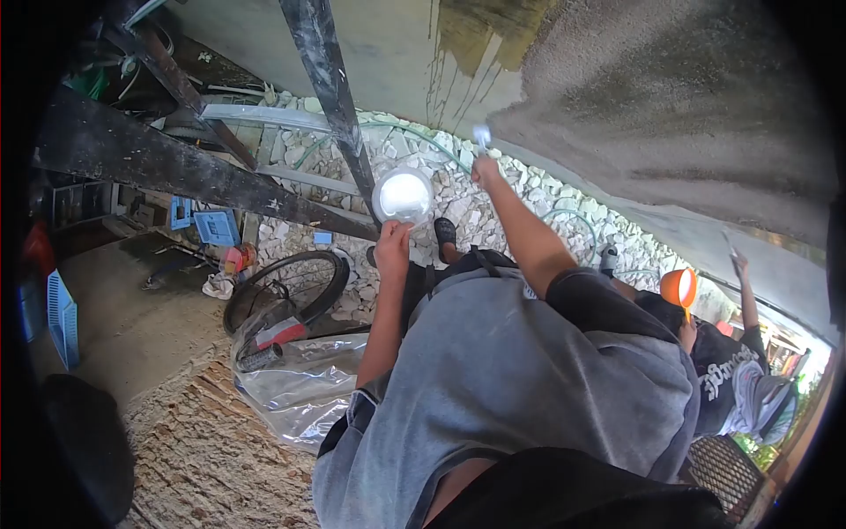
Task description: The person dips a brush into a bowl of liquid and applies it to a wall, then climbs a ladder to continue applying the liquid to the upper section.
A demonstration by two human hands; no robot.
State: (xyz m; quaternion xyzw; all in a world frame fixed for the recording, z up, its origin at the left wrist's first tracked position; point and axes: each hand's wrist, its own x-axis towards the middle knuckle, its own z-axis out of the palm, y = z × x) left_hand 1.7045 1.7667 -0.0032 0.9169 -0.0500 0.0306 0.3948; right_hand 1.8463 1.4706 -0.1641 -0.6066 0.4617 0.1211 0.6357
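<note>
My left hand (394, 244) is closed on the rim of a round clear plastic tub (398, 212) with bright white liquid in it. Farther forward, my right hand (484, 171) has its fingers wrapped round a paintbrush (482, 137), its white head pointing up toward the base of the wall (582, 106). The wall carries a dark, wet-looking grey area, and a yellowish-brown patch (480, 35) with drips running down from it.
White rubble (414, 159) covers the ground along the wall, with a green hose over it. Dark beams (330, 97) cross at left. A bicycle wheel (330, 295) and plastic sheeting (304, 388) lie lower left. At right, a co-worker (727, 361) holds an orange dipper (678, 287).
</note>
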